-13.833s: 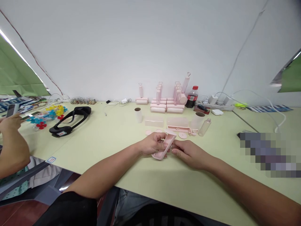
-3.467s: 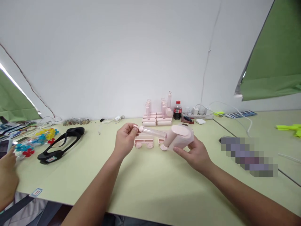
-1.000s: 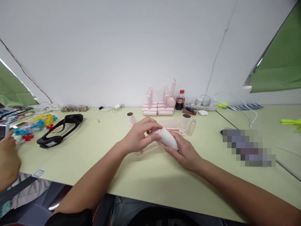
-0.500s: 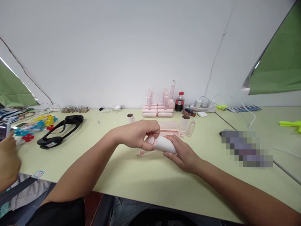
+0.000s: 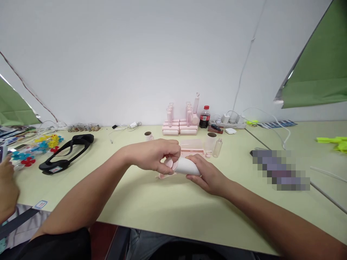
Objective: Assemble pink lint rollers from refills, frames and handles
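Observation:
My right hand (image 5: 210, 177) grips a white roll (image 5: 186, 167) lying on its side just above the pale green table (image 5: 168, 206). My left hand (image 5: 153, 156) pinches the small pink round cap (image 5: 169, 163) at the roll's left end. A pink handle piece (image 5: 162, 176) lies on the table just under my left fingers. Behind my hands sit a pink tray part (image 5: 192, 147), a clear tube (image 5: 210, 141) and a small clear bottle (image 5: 217, 147).
Finished pink rollers (image 5: 179, 124) are stacked at the back beside a cola bottle (image 5: 204, 117) and a power strip (image 5: 230, 124). A black headset (image 5: 66, 153) and coloured plastic pieces (image 5: 38, 146) lie at left. Another person's hand (image 5: 7, 186) is at the far left edge.
Both hands have lowered the white roll toward the table and turned it nearly level. My left hand has shifted from over the roll to pinching the pink cap at its end.

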The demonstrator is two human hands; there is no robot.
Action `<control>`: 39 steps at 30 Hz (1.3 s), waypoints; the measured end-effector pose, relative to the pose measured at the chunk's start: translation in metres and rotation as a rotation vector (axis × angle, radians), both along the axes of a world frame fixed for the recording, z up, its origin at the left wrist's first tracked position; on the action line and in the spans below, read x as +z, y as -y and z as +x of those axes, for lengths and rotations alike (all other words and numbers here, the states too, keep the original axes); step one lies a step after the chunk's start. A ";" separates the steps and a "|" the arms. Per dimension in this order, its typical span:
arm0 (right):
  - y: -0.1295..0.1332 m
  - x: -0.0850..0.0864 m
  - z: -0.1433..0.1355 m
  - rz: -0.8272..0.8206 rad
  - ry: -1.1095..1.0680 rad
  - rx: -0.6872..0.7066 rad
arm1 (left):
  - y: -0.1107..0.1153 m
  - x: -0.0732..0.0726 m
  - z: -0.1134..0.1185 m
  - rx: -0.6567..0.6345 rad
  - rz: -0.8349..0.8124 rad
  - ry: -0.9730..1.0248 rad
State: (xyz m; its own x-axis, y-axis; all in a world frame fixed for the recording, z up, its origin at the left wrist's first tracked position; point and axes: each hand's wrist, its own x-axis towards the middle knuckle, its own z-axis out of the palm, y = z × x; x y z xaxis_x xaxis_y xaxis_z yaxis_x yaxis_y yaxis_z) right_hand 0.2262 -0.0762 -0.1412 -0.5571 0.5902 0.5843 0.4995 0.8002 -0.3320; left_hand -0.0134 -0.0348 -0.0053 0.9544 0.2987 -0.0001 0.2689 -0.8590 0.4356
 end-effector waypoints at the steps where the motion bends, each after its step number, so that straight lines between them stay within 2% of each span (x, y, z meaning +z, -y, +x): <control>1: 0.000 0.000 0.000 0.002 0.000 0.002 | 0.000 0.000 0.000 -0.007 0.001 0.002; 9: 0.002 -0.002 0.001 0.013 0.006 -0.011 | -0.001 0.001 -0.001 -0.036 -0.041 0.029; 14: 0.001 -0.004 -0.001 0.050 -0.048 -0.012 | -0.003 -0.005 -0.003 0.015 -0.040 0.087; 24: -0.001 -0.016 -0.006 0.068 -0.191 -0.055 | 0.010 -0.037 -0.005 0.170 -0.006 0.390; 29: -0.003 -0.019 -0.008 0.058 -0.240 -0.097 | 0.007 -0.051 -0.003 0.200 0.045 0.470; 31: -0.004 -0.020 -0.008 0.045 -0.270 -0.142 | 0.004 -0.058 0.000 0.220 0.099 0.548; 35: -0.003 -0.018 -0.006 -0.017 -0.320 -0.323 | 0.002 -0.073 0.011 0.259 0.176 0.716; 39: -0.002 -0.013 -0.007 -0.053 -0.342 -0.390 | 0.001 -0.081 0.016 0.304 0.235 0.747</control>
